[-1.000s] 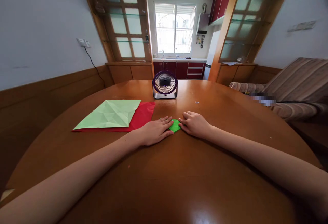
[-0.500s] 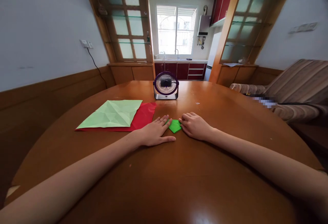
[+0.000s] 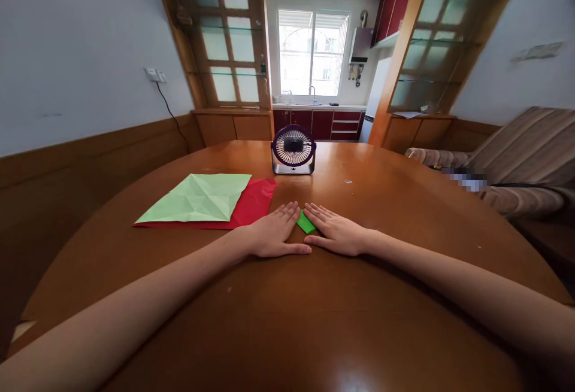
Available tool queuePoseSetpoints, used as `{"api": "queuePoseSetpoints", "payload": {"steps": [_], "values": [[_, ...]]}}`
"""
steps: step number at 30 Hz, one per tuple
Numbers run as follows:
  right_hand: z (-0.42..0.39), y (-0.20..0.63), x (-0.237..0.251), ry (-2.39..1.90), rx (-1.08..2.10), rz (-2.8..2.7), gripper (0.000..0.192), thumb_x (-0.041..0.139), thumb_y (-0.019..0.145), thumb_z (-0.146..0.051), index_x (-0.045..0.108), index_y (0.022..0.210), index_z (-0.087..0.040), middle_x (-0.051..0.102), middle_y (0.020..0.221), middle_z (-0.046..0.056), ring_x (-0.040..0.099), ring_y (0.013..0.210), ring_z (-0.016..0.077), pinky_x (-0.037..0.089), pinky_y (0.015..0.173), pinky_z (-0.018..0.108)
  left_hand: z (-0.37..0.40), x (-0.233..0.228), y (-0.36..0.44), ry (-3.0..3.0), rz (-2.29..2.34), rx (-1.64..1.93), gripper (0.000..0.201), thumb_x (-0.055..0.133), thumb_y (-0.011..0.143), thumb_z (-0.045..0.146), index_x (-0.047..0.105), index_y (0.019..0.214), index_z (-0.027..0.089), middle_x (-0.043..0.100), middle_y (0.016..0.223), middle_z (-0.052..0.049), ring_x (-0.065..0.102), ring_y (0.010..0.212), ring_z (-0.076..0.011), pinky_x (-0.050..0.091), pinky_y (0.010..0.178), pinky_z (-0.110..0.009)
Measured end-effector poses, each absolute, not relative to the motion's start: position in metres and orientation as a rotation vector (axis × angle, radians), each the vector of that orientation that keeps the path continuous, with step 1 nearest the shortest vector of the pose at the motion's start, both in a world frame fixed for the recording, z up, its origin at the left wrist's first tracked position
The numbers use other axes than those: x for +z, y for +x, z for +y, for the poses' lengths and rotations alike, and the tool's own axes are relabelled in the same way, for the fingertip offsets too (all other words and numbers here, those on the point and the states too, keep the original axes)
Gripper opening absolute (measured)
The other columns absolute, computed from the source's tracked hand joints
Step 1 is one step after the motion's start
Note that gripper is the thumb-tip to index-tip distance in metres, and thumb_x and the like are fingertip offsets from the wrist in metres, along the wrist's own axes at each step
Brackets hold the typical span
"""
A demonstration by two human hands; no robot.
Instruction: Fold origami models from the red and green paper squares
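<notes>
A small folded piece of bright green paper (image 3: 305,223) lies on the round wooden table (image 3: 287,320). My left hand (image 3: 272,235) lies flat on the table at its left side, fingers spread. My right hand (image 3: 335,233) lies flat over the paper's right part, fingers stretched out and pressing down, so only a narrow green strip shows between the two hands. Neither hand grips anything.
A creased light green sheet (image 3: 197,197) lies on top of a red sheet (image 3: 251,200) at the left. A small purple desk fan (image 3: 293,149) stands behind the hands. A striped sofa (image 3: 516,164) is at the right, a kitchen doorway behind.
My right hand has flattened and slid left over the green paper, covering most of it. My left hand has stayed flat beside it.
</notes>
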State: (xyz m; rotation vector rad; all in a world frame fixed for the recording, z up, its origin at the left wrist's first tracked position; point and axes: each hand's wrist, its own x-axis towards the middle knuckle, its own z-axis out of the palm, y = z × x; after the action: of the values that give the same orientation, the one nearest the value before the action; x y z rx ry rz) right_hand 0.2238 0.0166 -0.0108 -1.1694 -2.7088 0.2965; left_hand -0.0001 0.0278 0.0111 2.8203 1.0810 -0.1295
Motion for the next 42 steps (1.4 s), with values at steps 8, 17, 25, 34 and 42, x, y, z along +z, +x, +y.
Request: {"api": "queuePoseSetpoints", "payload": {"steps": [8, 17, 25, 34, 42], "values": [[0.016, 0.223, -0.01, -1.203, 0.28, -2.724, 0.092, 0.027, 0.089, -0.073, 0.015, 0.152, -0.006, 0.01, 0.157, 0.017, 0.009, 0.147, 0.0292, 0.012, 0.121, 0.044, 0.029, 0.009, -0.002, 2.884, 1.086, -0.121, 0.105, 0.025, 0.082, 0.08, 0.011, 0.151, 0.002, 0.004, 0.157, -0.02, 0.005, 0.147, -0.0295, 0.011, 0.118, -0.039], [0.012, 0.233, -0.012, -1.092, 0.149, -2.547, 0.06, 0.034, 0.098, -0.05, 0.042, 0.143, -0.01, 0.039, 0.148, 0.016, 0.033, 0.14, 0.0273, 0.03, 0.116, 0.048, 0.038, 0.021, -0.007, 2.856, 1.034, -0.036, 0.077, 0.026, 0.093, 0.066, 0.034, 0.147, 0.013, 0.028, 0.154, -0.014, 0.025, 0.143, -0.0278, 0.021, 0.114, -0.038], [0.011, 0.231, -0.005, -1.029, -0.06, -2.48, 0.032, 0.043, 0.098, -0.031, 0.066, 0.115, -0.016, 0.067, 0.12, 0.011, 0.061, 0.113, 0.0236, 0.045, 0.1, 0.044, 0.036, 0.028, 0.001, 2.965, 0.975, 0.221, 0.035, 0.038, 0.095, 0.025, 0.07, 0.105, 0.017, 0.065, 0.104, -0.01, 0.061, 0.094, -0.021, 0.045, 0.083, -0.031], [0.017, 0.229, -0.004, -1.032, -0.081, -2.49, 0.04, 0.051, 0.092, -0.032, 0.054, 0.127, -0.013, 0.062, 0.114, 0.015, 0.057, 0.108, 0.0261, 0.04, 0.1, 0.048, 0.048, 0.027, -0.004, 2.595, 1.03, 0.418, 0.025, 0.053, 0.084, 0.019, 0.069, 0.101, 0.013, 0.069, 0.097, -0.008, 0.063, 0.085, -0.0178, 0.048, 0.076, -0.027], [0.019, 0.225, 0.003, -0.975, -0.156, -2.492, 0.025, 0.055, 0.089, -0.032, 0.059, 0.107, -0.016, 0.061, 0.104, 0.011, 0.056, 0.101, 0.0241, 0.037, 0.101, 0.048, 0.055, 0.03, -0.01, 2.56, 0.95, 0.344, 0.023, 0.055, 0.081, 0.017, 0.071, 0.096, 0.017, 0.072, 0.095, -0.005, 0.064, 0.084, -0.0169, 0.047, 0.073, -0.026]]}}
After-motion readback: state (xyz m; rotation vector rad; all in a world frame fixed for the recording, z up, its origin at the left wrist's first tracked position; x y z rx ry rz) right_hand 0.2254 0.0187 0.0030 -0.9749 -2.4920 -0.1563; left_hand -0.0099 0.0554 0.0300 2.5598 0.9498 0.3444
